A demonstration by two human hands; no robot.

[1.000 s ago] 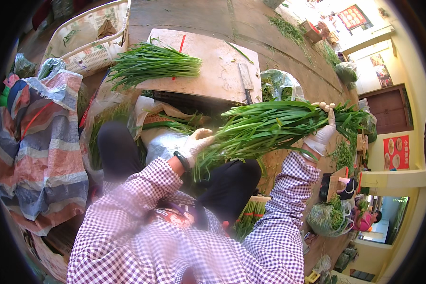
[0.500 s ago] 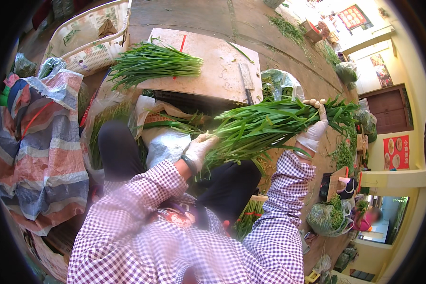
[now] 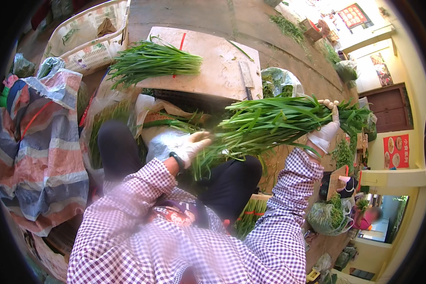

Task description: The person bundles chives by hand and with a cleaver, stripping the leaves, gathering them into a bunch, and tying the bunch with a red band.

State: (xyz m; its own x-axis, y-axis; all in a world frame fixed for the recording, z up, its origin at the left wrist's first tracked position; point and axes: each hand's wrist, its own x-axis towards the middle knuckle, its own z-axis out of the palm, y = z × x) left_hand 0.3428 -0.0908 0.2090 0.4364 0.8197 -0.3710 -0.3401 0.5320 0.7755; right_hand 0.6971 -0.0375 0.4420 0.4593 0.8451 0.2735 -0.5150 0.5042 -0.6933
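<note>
One wide fisheye view from head height, downward, close over the gloved fingers (image 3: 199, 137)

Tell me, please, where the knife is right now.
In the head view, the knife lies near the right edge of the pale board, right of the red strip and just above the held greens.

Gripping long greens (image 3: 274, 120) with right hand (image 3: 327, 128), holding left hand (image 3: 191, 146) near their ends; facing a cleaver (image 3: 246, 78) by the board's (image 3: 217, 61) right edge.

A gap lies over the board (image 3: 217, 59) between greens (image 3: 158, 64) and knife (image 3: 246, 75), while the held bunch (image 3: 274, 118) crowds the near right corner.
</note>
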